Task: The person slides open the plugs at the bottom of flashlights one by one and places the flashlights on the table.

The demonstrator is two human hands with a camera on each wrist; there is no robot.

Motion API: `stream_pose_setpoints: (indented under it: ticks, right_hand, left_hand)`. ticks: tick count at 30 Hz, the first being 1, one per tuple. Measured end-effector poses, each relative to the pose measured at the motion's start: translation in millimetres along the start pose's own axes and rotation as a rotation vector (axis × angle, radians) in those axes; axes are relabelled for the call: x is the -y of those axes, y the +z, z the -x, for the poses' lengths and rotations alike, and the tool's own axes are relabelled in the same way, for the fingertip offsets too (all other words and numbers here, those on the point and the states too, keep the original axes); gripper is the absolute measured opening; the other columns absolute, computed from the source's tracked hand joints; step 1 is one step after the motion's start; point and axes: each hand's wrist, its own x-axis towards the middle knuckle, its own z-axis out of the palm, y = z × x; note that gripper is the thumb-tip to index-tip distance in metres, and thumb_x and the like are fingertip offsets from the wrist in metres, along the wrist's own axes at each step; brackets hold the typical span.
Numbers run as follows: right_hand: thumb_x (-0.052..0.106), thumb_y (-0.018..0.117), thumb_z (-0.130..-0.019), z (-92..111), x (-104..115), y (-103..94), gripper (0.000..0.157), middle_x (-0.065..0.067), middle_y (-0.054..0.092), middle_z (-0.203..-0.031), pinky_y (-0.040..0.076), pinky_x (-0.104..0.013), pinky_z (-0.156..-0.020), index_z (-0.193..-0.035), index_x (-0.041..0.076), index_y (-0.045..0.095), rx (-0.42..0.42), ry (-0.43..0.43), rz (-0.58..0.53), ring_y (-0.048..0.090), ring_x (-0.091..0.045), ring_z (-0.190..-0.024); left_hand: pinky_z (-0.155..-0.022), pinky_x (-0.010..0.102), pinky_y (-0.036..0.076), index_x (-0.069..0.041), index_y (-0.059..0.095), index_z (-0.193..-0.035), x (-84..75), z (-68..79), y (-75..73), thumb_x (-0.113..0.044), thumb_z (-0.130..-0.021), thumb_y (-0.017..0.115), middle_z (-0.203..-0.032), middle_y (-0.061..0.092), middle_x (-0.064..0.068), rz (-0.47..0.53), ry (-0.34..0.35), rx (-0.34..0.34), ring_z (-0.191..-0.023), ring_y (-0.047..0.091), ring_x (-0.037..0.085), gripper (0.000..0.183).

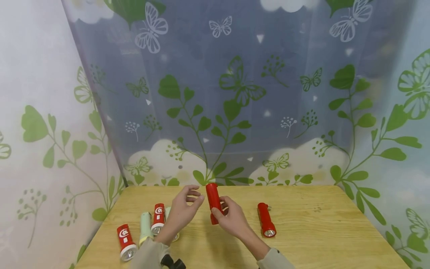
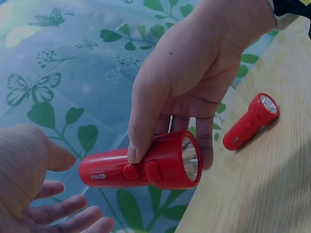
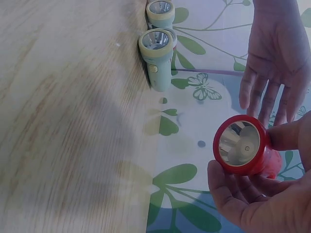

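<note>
While the right hand is curling fingers and thumb around a plain red torch, the left hand is hanging just left of that torch, its fingers apart and softly bent, holding nothing; I am seeing no contact between the two. The gripped torch is hovering over the table, its lens facing back toward the person.

From here I am taking it for a light thing, with a stiff, probably plastic shell that is not giving under the fingers. Its smooth barrel is looking a little slippery, and the lens is seeming the one fragile part, so I am favouring a grip around the body, just behind the wider head. The right thumb is lying there now, beside the ridged switch.

Outward from the held torch, I am counting six torches, itself included. One more plain red torch is resting to its right. Four are resting to its left, partly behind the left forearm: going from the farthest inward, a red-and-white torch, a pale green torch, another red-and-white one, and a second pale green one. Beyond the held torch, a leaf-printed backdrop is hanging.
</note>
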Motion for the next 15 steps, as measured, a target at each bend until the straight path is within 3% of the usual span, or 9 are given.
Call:
stream_pose_setpoints:
  ticks: [7, 15]
  right_hand:
    - [0.030, 0.058, -0.086, 7, -5, -5.4, 0.038, -0.008, 0.061, -0.090, 0.046, -0.025, -0.055, -0.117, 0.009, 0.051, 0.002, -0.003, -0.016, 0.055, -0.017, -0.070]
    - [0.040, 0.055, -0.087, 16, -10, -10.0, 0.041, -0.002, 0.061, -0.097, 0.048, -0.024, -0.061, -0.121, 0.017, 0.049, 0.020, 0.016, -0.016, 0.055, -0.013, -0.079]
  left_hand:
    - [-0.067, 0.026, 0.054, -0.022, 0.049, -0.118, -6.0, -5.6, 12.2, -0.033, -0.085, 0.060, -0.108, 0.060, 0.005, 0.076, 0.017, 0.036, -0.094, 0.061, 0.021, 0.035]
    - [-0.072, 0.036, 0.055, -0.025, 0.046, -0.121, -11.6, -9.3, 25.3, -0.037, -0.088, 0.055, -0.115, 0.055, 0.005, 0.156, -0.001, 0.129, -0.097, 0.058, 0.022, 0.036]
